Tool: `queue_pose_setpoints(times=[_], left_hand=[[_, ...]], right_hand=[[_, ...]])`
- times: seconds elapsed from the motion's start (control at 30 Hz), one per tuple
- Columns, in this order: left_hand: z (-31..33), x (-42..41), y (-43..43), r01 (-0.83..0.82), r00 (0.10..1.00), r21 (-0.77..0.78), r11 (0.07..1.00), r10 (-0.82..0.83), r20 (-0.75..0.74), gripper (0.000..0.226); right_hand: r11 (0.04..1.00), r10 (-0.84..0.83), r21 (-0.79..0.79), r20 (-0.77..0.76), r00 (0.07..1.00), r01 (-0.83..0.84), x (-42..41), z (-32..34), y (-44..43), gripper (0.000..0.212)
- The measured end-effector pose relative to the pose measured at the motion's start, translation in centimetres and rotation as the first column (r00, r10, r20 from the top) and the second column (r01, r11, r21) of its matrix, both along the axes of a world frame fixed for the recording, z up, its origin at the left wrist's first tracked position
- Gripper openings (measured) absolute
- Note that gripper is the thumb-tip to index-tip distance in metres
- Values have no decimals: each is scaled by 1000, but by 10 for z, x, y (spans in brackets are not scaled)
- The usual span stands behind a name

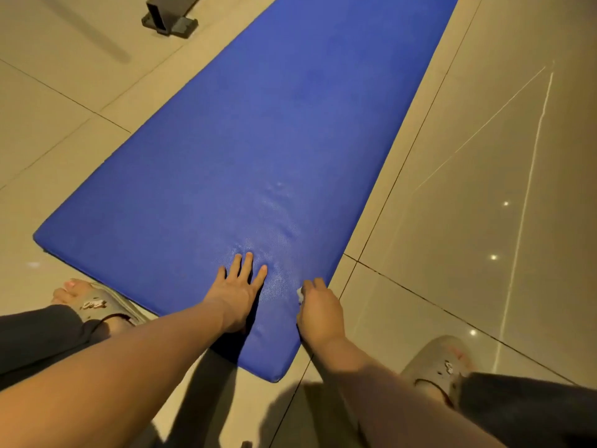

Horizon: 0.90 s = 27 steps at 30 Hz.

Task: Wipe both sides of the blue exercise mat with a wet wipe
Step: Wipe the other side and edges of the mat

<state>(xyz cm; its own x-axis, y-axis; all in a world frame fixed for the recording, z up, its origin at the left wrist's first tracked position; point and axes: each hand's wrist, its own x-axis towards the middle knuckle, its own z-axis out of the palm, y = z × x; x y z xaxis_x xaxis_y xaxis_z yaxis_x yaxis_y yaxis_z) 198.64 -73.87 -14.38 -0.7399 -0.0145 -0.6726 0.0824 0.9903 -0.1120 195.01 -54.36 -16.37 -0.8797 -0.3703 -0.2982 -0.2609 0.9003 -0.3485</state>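
Nearest us, dark trouser legs (38,334) sit at both lower corners. A grey right slipper (436,360) stands on the tiled floor (484,221), just right of the mat's near corner. The left slipper (97,307), toes showing, is at the mat's near short edge; touching or tucked under, we can't tell. The blue exercise mat (258,140) lies flat on the floor & runs diagonally away from us, its rounded near corner btwn the two feet. On it, close to that corner, the left hand (240,292) lies palm down w/ fingers straight & spread, the tips pressing small dimples into the padding. Just beside it, w/ a strip of blue btwn them, the right hand (319,313) sits at the mat's right long edge. Its fingers are curled round a white wet wipe (300,295), of which only a small bit shows at the thumb side, down against the mat's surface. Faint wrinkles in the cover run on beyond the left fingertips. Further off, the mat carries on past the top of the view. Beyond its left long edge, at far left & well apart from it, a dark metal base (171,17) stands on the tiles.
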Motion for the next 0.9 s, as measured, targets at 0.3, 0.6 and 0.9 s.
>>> queue_pose_setpoints(times=[0.3, 0.6, 0.9], left_hand=[[1, 5, -5, 10, 1000, 33, 999, -9, -24, 131], [6, 4, -6, -6, 1000, 50, 999, 7, -19, 138], [6, 4, -5, -8, 999, 44, 999, 10, -32, 138]], right_hand=[[971, -125, -211, -40, 991, 114, -86, -13, 36, 8], [970, 19, -243, 46, 999, -8, -52, -3, 28, 9], [814, 578, -109, 54, 814, -571, -9, 12, 30, 29]])
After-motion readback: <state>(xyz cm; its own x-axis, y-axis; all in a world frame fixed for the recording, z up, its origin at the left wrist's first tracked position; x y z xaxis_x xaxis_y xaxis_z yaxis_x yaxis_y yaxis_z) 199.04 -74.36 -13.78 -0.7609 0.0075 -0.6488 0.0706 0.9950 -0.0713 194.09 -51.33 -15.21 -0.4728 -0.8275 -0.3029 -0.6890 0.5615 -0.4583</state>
